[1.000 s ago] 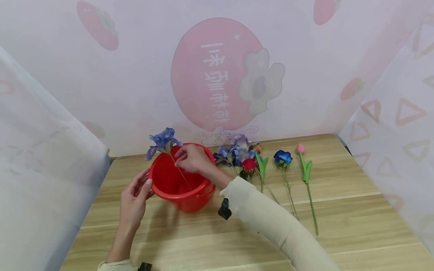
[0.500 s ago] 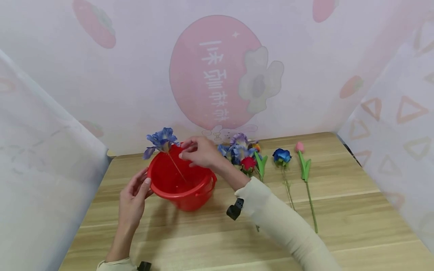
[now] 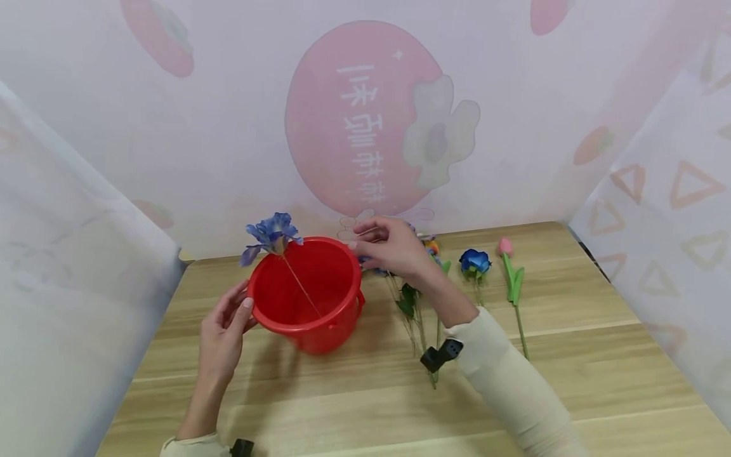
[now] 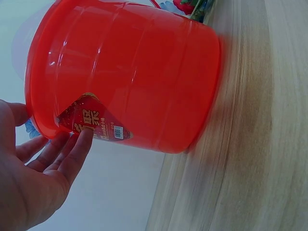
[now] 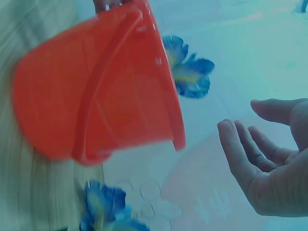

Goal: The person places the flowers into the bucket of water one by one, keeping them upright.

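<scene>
A red plastic bucket [image 3: 320, 336] stands on the wooden table, its mouth tipped a little towards me. My left hand [image 3: 221, 336] holds its left rim, thumb at the edge and fingers against the outer wall by a dark red label [image 4: 94, 120]. One blue artificial iris [image 3: 271, 236] leans inside, its bloom over the back left rim and its thin stem reaching down into the bucket. To the right of the bucket my right hand [image 3: 394, 249] hangs in the air with nothing in it, fingers loosely bent and apart from the thumb. It hides part of a flower pile behind it.
Several artificial flowers lie right of the bucket, their stems [image 3: 419, 330] towards me. Further right are a blue rose [image 3: 475, 261] and a pink tulip [image 3: 505, 249]. A printed cloth backdrop [image 3: 228, 127] rises behind the table.
My right hand has let go of the iris stem and moved right, out of the bucket to above the flower pile. The left hand keeps its place on the rim.
</scene>
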The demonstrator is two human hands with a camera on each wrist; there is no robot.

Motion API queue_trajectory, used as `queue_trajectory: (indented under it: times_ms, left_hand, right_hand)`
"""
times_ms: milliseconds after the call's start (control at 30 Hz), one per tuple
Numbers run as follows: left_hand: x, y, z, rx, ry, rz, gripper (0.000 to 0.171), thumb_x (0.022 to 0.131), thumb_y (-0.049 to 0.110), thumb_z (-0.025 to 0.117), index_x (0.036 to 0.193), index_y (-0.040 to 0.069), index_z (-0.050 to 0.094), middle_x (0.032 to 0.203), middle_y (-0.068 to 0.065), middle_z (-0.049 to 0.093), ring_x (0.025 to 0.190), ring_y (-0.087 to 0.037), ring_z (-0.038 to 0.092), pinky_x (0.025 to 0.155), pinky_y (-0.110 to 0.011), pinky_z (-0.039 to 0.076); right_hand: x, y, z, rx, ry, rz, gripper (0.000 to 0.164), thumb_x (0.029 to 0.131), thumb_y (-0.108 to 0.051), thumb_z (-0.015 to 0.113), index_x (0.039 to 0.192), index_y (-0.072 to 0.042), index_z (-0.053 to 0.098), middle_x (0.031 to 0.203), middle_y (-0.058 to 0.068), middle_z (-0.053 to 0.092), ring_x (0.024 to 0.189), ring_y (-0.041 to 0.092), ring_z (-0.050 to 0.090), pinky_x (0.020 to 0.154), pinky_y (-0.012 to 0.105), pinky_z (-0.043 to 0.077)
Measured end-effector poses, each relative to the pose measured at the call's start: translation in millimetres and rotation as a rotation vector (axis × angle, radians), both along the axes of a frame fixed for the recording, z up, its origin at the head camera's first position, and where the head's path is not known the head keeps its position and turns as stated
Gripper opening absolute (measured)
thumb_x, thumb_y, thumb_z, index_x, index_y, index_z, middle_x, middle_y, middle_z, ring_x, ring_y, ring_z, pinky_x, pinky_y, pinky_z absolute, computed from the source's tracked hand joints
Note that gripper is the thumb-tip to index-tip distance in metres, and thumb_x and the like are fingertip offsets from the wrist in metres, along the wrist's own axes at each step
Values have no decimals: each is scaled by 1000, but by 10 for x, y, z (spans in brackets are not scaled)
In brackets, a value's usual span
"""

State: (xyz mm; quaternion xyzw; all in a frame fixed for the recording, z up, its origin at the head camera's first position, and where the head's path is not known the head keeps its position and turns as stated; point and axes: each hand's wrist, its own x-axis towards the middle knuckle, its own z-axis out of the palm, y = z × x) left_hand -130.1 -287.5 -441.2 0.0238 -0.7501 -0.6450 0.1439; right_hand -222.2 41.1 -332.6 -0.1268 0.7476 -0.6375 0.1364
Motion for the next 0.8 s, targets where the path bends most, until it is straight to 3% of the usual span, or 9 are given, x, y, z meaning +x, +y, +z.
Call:
queue_trajectory:
  times_ms: [300,533,800]
  left_hand:
    - [42,-15,18,9,-2,7,48,109,16,63,155,3,55,131,5,70,108,-4,75,85,-18,64]
    - [48,-16,25,36,6,11,47,109,14,63,154,2,56,132,6,70,108,-4,75,85,-18,64]
    - [77,-2,29,-1,-18,18,48,110,17,62,155,5,55,131,7,70,108,-4,74,84,-17,63]
  right_hand:
    - [137,420,-206,14,-3,-67,37,102,-18,75,135,-5,66,125,19,72,106,25,75,84,36,69]
    - [219,664,-352,14,-57,-119,39,103,-18,74,138,-3,64,122,17,70,102,18,75,85,36,69]
    - [229,937,-621,29,-78,-177,41,103,-11,70,141,2,61,123,19,70,99,17,74,84,33,69]
